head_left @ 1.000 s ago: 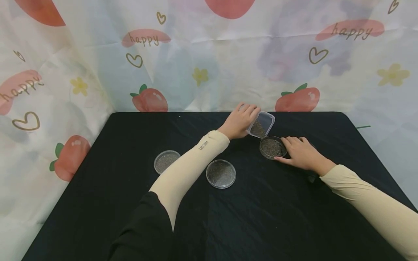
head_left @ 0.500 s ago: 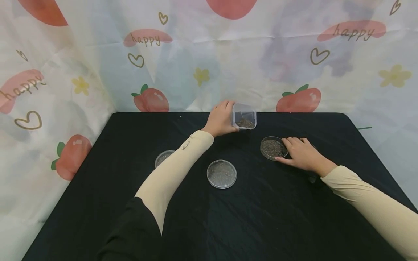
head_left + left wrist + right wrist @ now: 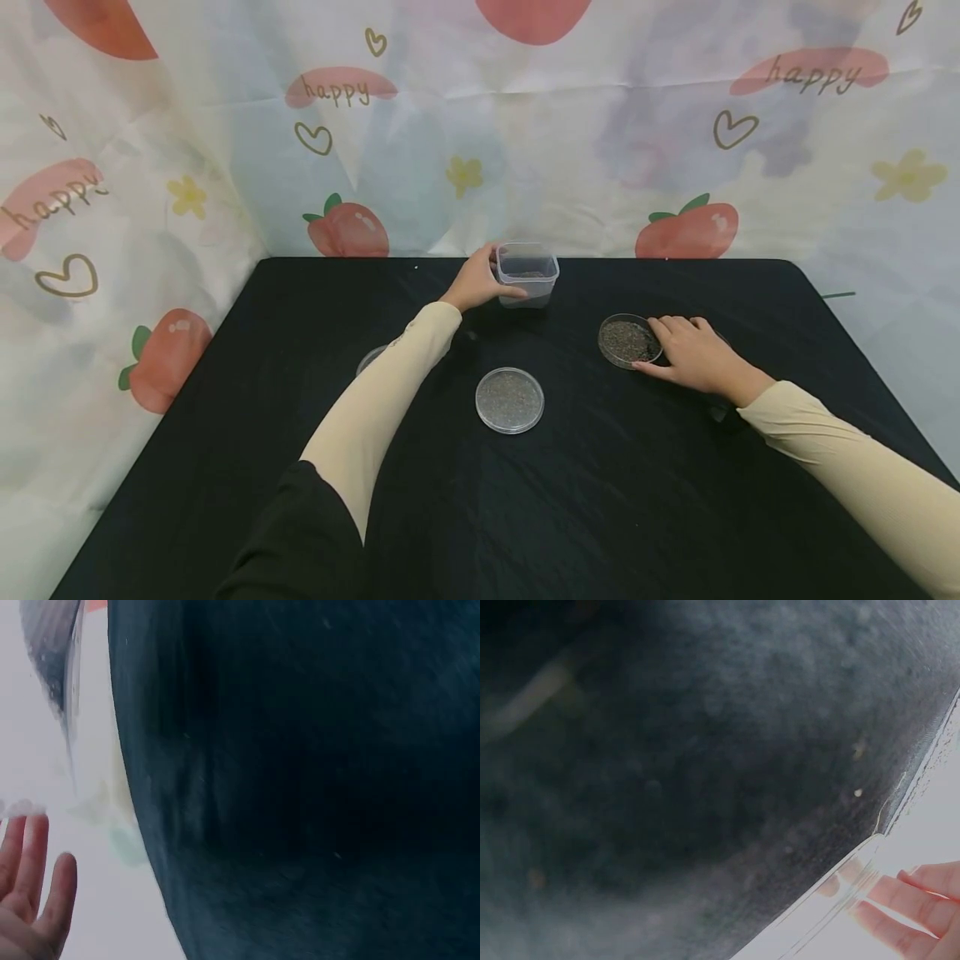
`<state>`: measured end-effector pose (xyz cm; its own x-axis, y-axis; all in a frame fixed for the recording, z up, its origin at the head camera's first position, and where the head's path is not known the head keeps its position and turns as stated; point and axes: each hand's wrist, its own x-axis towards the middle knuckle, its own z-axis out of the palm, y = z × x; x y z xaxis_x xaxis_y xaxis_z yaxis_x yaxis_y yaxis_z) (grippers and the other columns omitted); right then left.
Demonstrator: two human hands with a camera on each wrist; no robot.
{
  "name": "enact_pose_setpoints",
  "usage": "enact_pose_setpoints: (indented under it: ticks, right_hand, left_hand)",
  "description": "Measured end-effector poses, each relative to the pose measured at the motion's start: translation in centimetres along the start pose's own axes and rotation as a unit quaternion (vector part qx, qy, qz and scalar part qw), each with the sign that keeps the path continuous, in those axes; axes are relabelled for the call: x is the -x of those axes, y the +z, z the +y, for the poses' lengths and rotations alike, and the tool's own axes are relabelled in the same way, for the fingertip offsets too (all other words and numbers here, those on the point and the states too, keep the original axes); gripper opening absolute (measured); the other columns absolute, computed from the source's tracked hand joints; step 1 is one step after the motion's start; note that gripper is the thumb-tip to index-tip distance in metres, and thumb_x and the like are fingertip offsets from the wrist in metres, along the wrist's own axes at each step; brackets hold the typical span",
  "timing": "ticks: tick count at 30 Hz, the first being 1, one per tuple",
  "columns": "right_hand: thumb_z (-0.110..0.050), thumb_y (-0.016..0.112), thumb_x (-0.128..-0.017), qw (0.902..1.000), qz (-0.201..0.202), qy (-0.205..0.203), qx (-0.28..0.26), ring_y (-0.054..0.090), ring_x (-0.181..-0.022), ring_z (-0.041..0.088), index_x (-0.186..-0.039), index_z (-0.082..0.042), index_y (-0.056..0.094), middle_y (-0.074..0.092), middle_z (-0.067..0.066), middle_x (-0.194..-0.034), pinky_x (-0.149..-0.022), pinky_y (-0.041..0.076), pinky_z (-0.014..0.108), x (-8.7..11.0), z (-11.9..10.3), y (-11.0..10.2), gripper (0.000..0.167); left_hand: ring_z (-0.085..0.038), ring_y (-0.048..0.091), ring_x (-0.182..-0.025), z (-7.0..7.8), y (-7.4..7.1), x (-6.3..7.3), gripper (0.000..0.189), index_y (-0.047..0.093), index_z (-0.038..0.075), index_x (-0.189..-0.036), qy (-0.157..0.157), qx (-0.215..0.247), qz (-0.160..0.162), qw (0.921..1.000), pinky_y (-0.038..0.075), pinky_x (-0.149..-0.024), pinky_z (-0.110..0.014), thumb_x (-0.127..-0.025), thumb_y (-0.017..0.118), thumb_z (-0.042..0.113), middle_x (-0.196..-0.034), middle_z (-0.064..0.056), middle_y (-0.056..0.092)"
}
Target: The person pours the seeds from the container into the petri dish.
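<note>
At the table's far edge my left hand (image 3: 477, 279) holds a clear, squarish plastic container (image 3: 528, 292) by its left side, thumb across the front. The container stands upright, and a little brown granular material shows low inside it. My right hand (image 3: 695, 354) grips the right rim of a round petri dish (image 3: 624, 340) filled with brown grains, between thumb and fingers. In the right wrist view its fingers (image 3: 911, 904) lie against the clear dish wall (image 3: 847, 877). The left wrist view shows only part of the left hand (image 3: 37, 889).
A second petri dish (image 3: 509, 401) with a thin layer of greyish grains lies mid-table. Another dish (image 3: 368, 358) is mostly hidden behind the left sleeve. A small clear object (image 3: 717, 410) shows under the right wrist. A printed curtain (image 3: 540, 167) hangs behind the black-covered table (image 3: 570, 517).
My left hand has moved left, away from the right-hand dish, and turned the container from tilted to upright. My right hand has stayed on its dish.
</note>
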<state>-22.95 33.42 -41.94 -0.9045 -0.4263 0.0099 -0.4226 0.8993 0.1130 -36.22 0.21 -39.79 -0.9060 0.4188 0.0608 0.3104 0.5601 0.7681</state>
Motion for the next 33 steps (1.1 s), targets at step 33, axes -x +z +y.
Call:
enact_pose_setpoints:
  ticks: [33]
  right_hand:
    - [-0.056,0.057,-0.086,0.9999,-0.011,0.007,-0.005,0.049,-0.118,0.041,-0.132,0.012,0.044,0.053,0.029,-0.126,-0.095,0.037,0.061,-0.2,0.0,0.1,0.083]
  left_hand:
    - [-0.029,0.038,-0.134,-3.1,-0.4,0.7,0.105,0.014,0.007,-0.15,-0.009,-0.019,-0.056,0.9982,0.037,-0.108,-0.041,-0.072,0.082,0.025,-0.151,-0.014,0.029]
